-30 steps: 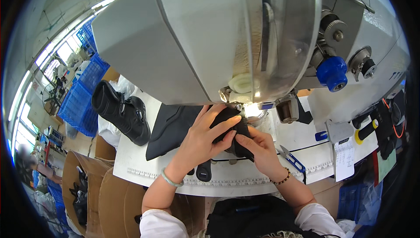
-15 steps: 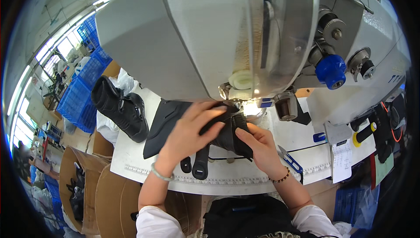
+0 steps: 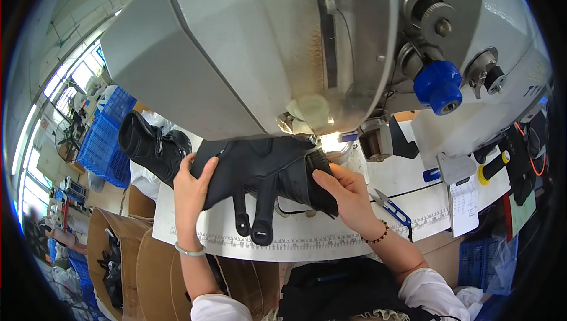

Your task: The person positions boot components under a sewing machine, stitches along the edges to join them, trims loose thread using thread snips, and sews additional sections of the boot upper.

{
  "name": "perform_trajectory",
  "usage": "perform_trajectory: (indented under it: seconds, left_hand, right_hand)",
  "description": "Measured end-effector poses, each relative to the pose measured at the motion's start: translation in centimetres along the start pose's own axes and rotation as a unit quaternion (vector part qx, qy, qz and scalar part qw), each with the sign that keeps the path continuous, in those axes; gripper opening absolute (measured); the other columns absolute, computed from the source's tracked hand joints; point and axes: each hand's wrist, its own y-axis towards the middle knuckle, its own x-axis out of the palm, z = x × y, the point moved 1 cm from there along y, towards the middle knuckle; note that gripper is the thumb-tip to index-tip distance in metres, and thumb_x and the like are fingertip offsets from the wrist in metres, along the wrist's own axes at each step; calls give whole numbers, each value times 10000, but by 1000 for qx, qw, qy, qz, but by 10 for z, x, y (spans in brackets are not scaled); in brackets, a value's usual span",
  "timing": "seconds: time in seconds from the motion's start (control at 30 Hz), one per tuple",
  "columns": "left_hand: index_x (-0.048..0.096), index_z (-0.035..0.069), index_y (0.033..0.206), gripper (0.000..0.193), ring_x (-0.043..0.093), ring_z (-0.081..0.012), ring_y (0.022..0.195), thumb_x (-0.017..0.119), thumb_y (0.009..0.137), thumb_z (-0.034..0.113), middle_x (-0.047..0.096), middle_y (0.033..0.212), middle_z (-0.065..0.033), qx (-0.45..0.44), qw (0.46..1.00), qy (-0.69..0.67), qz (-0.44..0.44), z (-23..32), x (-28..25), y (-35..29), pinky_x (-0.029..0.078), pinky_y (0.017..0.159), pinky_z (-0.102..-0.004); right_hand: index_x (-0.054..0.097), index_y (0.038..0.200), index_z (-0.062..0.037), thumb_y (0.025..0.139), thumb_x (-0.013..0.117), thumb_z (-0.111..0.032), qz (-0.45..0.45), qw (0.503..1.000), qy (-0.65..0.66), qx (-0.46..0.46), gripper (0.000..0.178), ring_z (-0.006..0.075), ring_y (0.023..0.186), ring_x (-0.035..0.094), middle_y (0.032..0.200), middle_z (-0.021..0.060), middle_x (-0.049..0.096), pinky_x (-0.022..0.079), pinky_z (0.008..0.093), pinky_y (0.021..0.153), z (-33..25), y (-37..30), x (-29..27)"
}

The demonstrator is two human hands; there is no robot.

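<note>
A black boot upper (image 3: 251,164) lies across the white table under the head of a grey sewing machine (image 3: 236,49). Two straps with slotted ends (image 3: 262,226) hang from it toward me. My left hand (image 3: 192,188) grips the upper's left end, thumb on top and fingers along the far edge. At the right end my right hand (image 3: 348,194) pinches the ribbed part, thumb on top; its other fingers are partly hidden beneath. The machine's lamp lights the spot beside this end, and the head hides the needle area.
A finished black boot (image 3: 147,144) stands at the left. Blue-handled snips (image 3: 393,209) lie right of my right hand, near a notepad (image 3: 463,206) and a thread spool (image 3: 493,167). Cardboard boxes (image 3: 121,226) and blue crates (image 3: 106,144) stand left of the table.
My left hand has moved left from the middle of the upper to its left end. The upper now lies spread flatter, its straps shifted slightly left. My right hand keeps its hold.
</note>
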Motion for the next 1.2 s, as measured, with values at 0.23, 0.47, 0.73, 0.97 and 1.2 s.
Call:
perform_trajectory:
  seconds: [0.23,0.47,0.73,0.97,1.2]
  left_hand:
    - [530,-117,1123,721,624,-339,930,613,779,510,618,964,-289,-11,997,-8,-82,-36,34,19,466,818,-344]
    - [543,-121,1103,722,638,-328,882,593,788,526,625,928,-285,-12,997,1,-77,-21,26,14,474,798,-346]
    - [588,-123,985,690,645,-330,770,553,811,544,633,816,-261,-48,991,39,-119,0,6,3,479,730,-362]
    - [595,-125,902,682,630,-361,708,518,832,550,603,723,-274,-34,990,59,-121,-6,4,-1,470,694,-391]
    - [594,-130,901,700,628,-378,715,508,832,561,596,713,-280,-37,988,75,-131,-8,4,-3,469,701,-402]
  right_hand:
    - [596,839,13,905,576,-205,11,999,-51,4,229,-16,604,376,691,-76,503,281,168,497,14,-1,-6]
    - [621,892,22,900,580,-172,23,999,-24,12,198,-25,596,346,686,-89,490,250,166,490,7,0,-3]
    - [622,969,37,892,579,-131,26,999,-32,28,189,-23,662,423,753,-69,557,320,146,548,3,1,-7]
    - [637,909,31,886,596,-165,40,998,-43,23,202,-21,642,413,734,-78,536,317,150,537,1,4,-6]
    - [640,832,19,879,614,-210,39,999,-27,19,236,-18,617,369,675,-93,485,279,157,516,-2,5,-6]
